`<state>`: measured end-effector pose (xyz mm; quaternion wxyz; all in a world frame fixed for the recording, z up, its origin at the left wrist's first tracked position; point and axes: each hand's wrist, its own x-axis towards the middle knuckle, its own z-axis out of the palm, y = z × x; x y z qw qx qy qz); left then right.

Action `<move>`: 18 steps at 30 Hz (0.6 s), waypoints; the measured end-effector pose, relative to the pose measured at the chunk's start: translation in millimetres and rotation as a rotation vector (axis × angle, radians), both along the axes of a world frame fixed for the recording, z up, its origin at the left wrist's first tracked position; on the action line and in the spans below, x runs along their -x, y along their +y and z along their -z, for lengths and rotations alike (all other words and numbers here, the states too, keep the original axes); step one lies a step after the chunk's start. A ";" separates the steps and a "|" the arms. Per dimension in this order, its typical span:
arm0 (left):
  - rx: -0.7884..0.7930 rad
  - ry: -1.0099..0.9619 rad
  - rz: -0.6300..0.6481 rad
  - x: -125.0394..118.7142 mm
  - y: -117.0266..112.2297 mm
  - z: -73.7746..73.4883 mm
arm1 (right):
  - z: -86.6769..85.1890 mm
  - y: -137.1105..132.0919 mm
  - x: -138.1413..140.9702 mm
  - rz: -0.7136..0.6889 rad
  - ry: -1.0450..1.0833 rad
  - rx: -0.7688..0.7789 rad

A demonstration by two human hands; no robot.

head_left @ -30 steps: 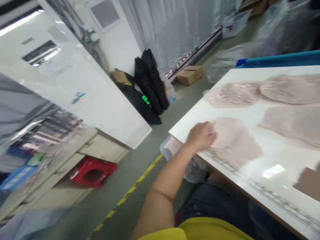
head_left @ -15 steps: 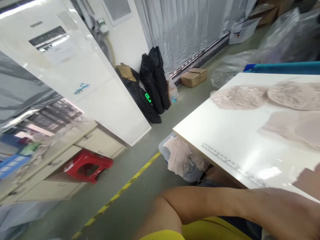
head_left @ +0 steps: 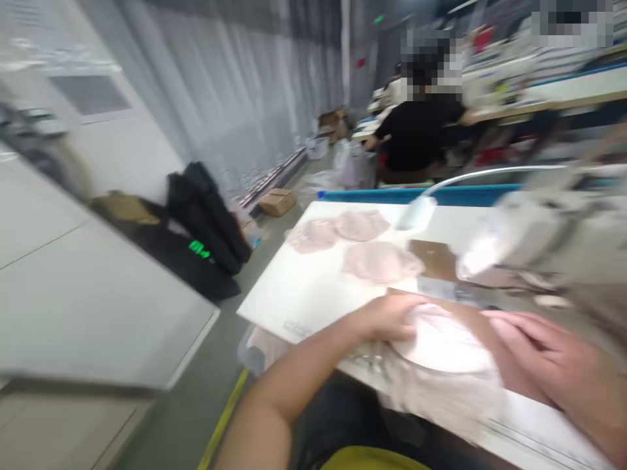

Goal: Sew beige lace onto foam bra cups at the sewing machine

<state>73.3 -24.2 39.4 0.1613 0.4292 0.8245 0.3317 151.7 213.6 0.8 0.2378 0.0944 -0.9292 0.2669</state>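
In the head view, your left hand [head_left: 399,318] has its fingers closed on the left edge of a pale pink cloth [head_left: 448,398], which droops over the counter's [head_left: 289,287] near edge; your left elbow is bent, forearm angled inward. Your right hand [head_left: 543,349] comes in from the right, fingers partly curled and pointing left; blur means you cannot tell whether it grips anything. Beyond lie three flat pink pieces [head_left: 382,261], one brown panel [head_left: 431,258] and one white lamp head [head_left: 417,214].
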 end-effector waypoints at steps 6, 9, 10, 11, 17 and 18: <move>0.010 0.054 -0.030 26.2 24.9 8.7 | -23.3 -15.3 -5.5 -0.330 -0.143 0.059; 0.062 0.110 -0.069 36.3 36.4 11.2 | -28.9 -20.6 -6.2 -0.265 -0.224 -0.094; 0.079 0.133 -0.091 40.2 39.5 11.5 | -29.7 -20.9 -6.9 -0.234 -0.241 -0.104; 0.093 0.155 -0.112 44.2 42.5 11.6 | -29.9 -20.6 -7.7 -0.212 -0.251 -0.100; 0.148 0.212 -0.096 55.8 57.9 11.8 | -20.5 -14.5 -3.5 -0.163 -0.234 -0.021; 0.156 0.214 -0.073 55.2 59.9 12.0 | -17.9 -13.3 -1.4 -0.136 -0.211 -0.016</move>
